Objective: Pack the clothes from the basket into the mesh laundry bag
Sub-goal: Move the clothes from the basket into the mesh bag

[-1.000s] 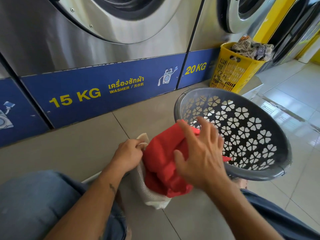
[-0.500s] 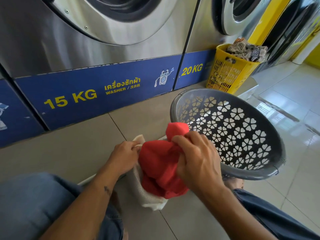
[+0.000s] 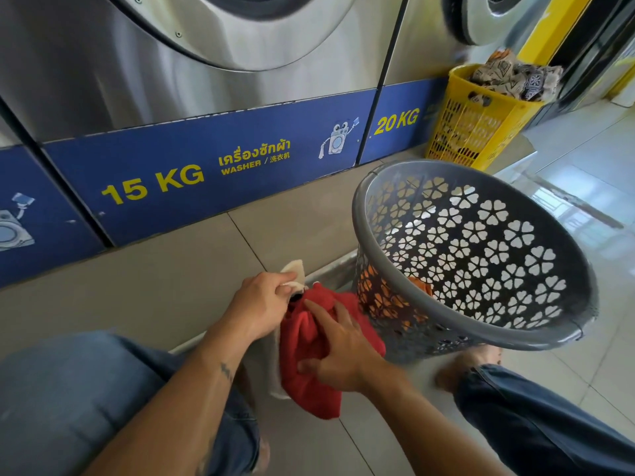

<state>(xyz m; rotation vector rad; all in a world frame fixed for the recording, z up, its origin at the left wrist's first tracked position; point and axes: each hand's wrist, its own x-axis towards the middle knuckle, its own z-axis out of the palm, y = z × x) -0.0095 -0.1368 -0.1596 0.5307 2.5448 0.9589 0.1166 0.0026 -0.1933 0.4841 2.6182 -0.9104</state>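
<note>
**Head view.** We see a red garment (image 3: pixel 302 338), soft and deeply creased, bunched at the mouth of the white mesh laundry bag (image 3: pixel 275 376). The bag lies on the tiled floor (image 3: pixel 171 280) between the person's denim-clad knees, and the cloth and both hands hide most of it.

The left hand (image 3: pixel 263 300) grasps the bag's cream rim, with its fingers curled round the rim. The right hand (image 3: pixel 343 348) is released. Its fingers are spread fairly straight and laid on the red garment, pressing it.

Just to the right is the grey basket (image 3: pixel 481 326), tipped so that its mouth faces us. Its wall is pierced with flower-shaped holes, and orange clothes (image 3: pixel 421 286) show at the bottom. The garment's right edge appears to meet the basket's wall. A bare foot (image 3: pixel 470 364) shows under the basket's near rim.

Behind stand steel washers with a blue panel (image 3: pixel 206 173) marked "15 KG" and "20 KG". Farther right, against the washers, is a yellow basket (image 3: pixel 474 132) heaped with patterned cloth (image 3: pixel 515 77).
</note>
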